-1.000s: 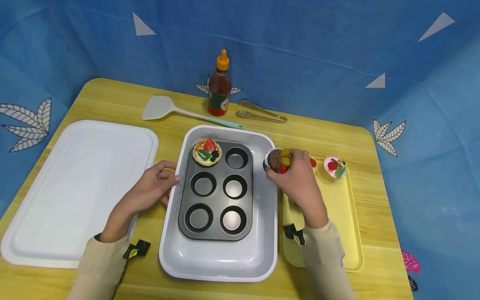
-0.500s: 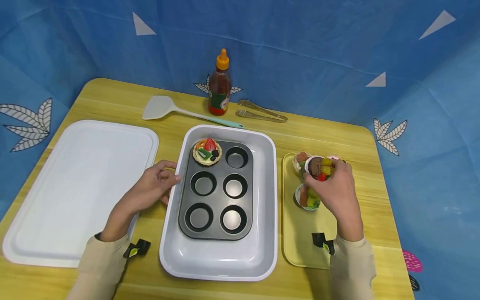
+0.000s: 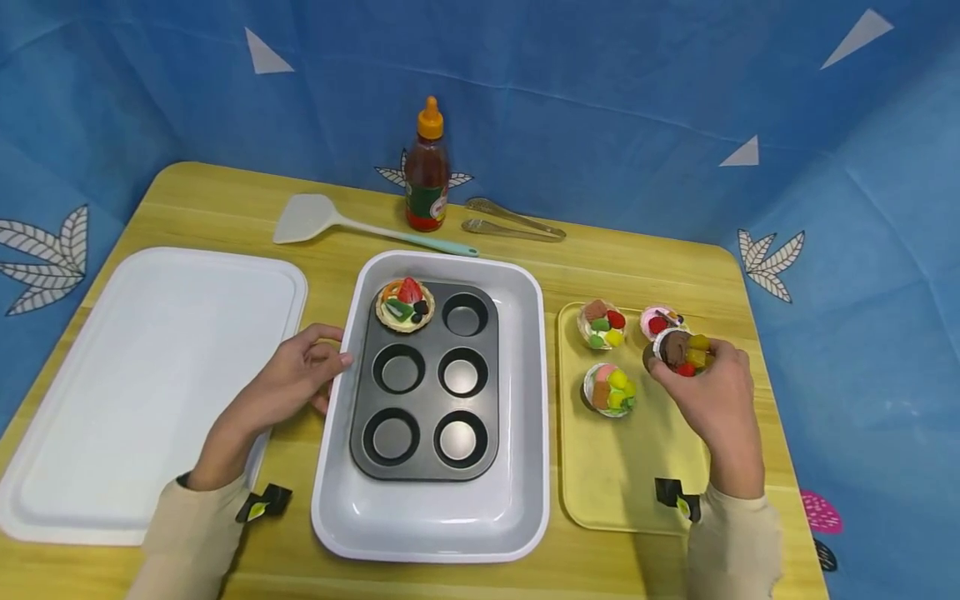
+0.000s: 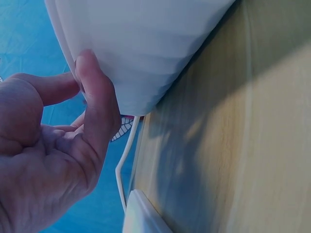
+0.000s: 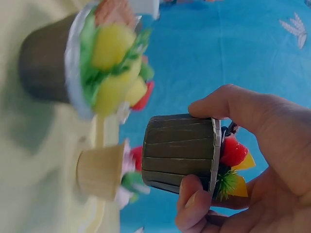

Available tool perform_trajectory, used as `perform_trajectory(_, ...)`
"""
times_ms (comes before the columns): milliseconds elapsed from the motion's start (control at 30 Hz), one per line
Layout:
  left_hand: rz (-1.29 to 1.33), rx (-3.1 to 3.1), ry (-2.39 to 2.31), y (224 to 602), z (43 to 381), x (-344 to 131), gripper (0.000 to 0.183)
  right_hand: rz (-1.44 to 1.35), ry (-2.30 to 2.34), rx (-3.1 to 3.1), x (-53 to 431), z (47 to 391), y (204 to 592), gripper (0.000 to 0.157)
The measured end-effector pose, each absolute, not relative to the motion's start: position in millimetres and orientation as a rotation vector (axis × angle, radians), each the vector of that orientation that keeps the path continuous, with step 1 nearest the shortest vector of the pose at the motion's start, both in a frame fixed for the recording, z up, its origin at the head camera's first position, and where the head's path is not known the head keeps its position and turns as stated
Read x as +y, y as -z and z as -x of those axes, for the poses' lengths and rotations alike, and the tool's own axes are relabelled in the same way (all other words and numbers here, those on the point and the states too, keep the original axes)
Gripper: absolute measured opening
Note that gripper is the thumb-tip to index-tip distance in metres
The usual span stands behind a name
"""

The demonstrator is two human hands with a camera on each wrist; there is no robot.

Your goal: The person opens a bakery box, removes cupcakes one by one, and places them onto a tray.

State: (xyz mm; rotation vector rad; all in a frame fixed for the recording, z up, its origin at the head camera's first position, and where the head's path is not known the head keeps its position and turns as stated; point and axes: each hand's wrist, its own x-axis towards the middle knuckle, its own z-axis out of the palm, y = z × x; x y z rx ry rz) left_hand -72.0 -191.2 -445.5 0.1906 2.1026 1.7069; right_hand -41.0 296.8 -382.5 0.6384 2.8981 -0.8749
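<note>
In the head view my right hand point(image 3: 712, 400) holds a chocolate cupcake point(image 3: 677, 348) above the right part of the yellow tray point(image 3: 600, 492). The right wrist view shows thumb and fingers pinching its dark pleated cup point(image 5: 180, 153), with fruit on top. Three other cupcakes stand on that tray: a fruit-topped one point(image 3: 602, 325) at the back, a brown-cupped one point(image 3: 609, 390) before it, and a pink one point(image 3: 662, 322) partly hidden behind the held one. My left hand point(image 3: 288, 379) pinches the left rim of the white deep pan point(image 3: 442, 533); the left wrist view shows fingers against its wall.
A dark muffin tin point(image 3: 427, 379) lies inside the white pan, with a fruit tart point(image 3: 405, 306) in its back left cup. A white tray point(image 3: 165, 375) lies at left. Behind are a spatula point(image 3: 307, 218), a sauce bottle point(image 3: 427, 179) and metal tongs point(image 3: 517, 223).
My right hand has carried the chocolate cupcake rightward from the pan's right rim to over the yellow tray. My left hand stays at the pan rim. The view has shifted slightly.
</note>
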Motion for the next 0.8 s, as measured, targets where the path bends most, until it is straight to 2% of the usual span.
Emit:
perform_trajectory(333,-0.173,2.104,-1.692,445,72,-191,0.047,-0.711,0.814,2.889,319,29,401,0.087)
perform_trajectory(800,-0.164,2.13,-1.683,446,71,-191,0.047,-0.767,0.825,2.844,319,22,427,0.085)
